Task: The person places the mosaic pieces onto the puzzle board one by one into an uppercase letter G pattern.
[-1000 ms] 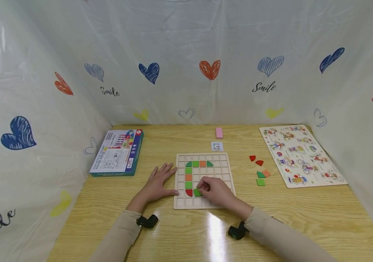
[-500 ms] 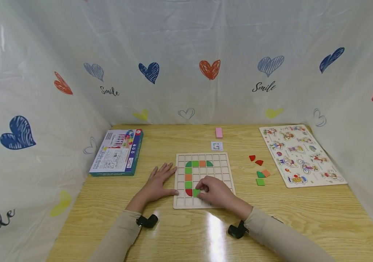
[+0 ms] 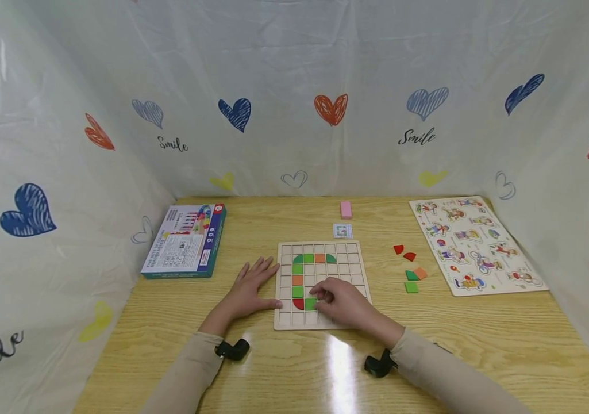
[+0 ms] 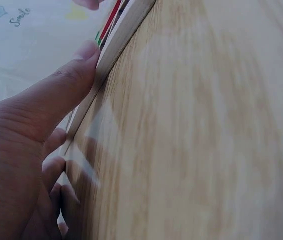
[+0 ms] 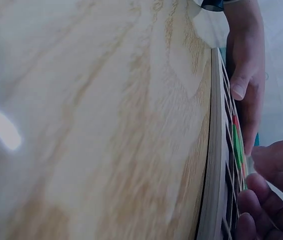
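A wooden grid board (image 3: 352,270) lies mid-table and carries a column and top row of green and orange tiles, with a red quarter-round (image 3: 298,304) at the bottom. My right hand (image 3: 337,300) rests on the board, its curled fingertips on a green square tile (image 3: 310,303) that sits just right of the red piece. My left hand (image 3: 250,286) lies flat on the table, thumb against the board's left edge. In the left wrist view the thumb (image 4: 74,75) presses the board edge (image 4: 129,25). The right wrist view shows the green tile (image 5: 237,145) edge-on.
A game box (image 3: 185,241) lies at the left. A pink block (image 3: 346,209) and a small card (image 3: 343,230) sit behind the board. Loose red pieces (image 3: 404,253) and green and orange pieces (image 3: 414,279) lie to the right, near a character puzzle (image 3: 472,244). Plastic sheeting walls three sides.
The green tile has gone from tilted in my right fingers to flat in the cell beside the red piece. My right wrist shifted slightly right. The left hand stayed put.
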Demonstrator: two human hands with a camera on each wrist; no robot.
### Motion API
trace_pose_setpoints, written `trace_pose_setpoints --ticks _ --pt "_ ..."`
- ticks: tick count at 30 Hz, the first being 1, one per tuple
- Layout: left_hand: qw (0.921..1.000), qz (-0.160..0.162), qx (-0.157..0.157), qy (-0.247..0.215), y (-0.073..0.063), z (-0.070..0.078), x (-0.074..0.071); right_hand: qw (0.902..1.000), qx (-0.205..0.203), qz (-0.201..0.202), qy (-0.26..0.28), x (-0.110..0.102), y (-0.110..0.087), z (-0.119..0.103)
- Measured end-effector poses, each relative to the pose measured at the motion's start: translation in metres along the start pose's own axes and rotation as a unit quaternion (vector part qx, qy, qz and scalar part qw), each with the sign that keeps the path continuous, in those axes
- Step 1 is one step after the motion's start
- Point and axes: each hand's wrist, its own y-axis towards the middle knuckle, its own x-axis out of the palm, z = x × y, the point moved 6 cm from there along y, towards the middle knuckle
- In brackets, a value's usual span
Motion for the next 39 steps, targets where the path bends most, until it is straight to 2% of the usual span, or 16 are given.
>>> trace_pose_setpoints --ticks 8,13,17,26,33,39 --pt "1.0000 0.001 0.004 -0.001 -0.001 -0.001 0.000 0.9998 0.008 0.017 0.008 -0.021 -0.008 0.018" --pt "1.0000 0.003 0.004 -0.005 -0.002 -0.001 -0.001 0.9991 0.033 0.028 0.005 -0.040 -0.016 0.036" --pt "1.0000 0.004 0.005 -0.003 -0.001 -0.002 0.001 0.9973 0.058 0.044 -0.010 -0.059 -0.024 0.055" --pt "1.0000 0.003 0.005 0.002 -0.001 -0.004 0.002 0.9912 0.084 0.084 -0.059 -0.107 -0.049 0.091" --pt "1.0000 0.001 0.005 0.007 0.000 -0.004 0.002 0.9858 0.108 0.096 -0.086 -0.132 -0.065 0.117" --pt "1.0000 0.001 0.006 0.004 0.000 -0.003 0.002 0.9825 0.107 0.096 -0.118 -0.148 -0.075 0.131"
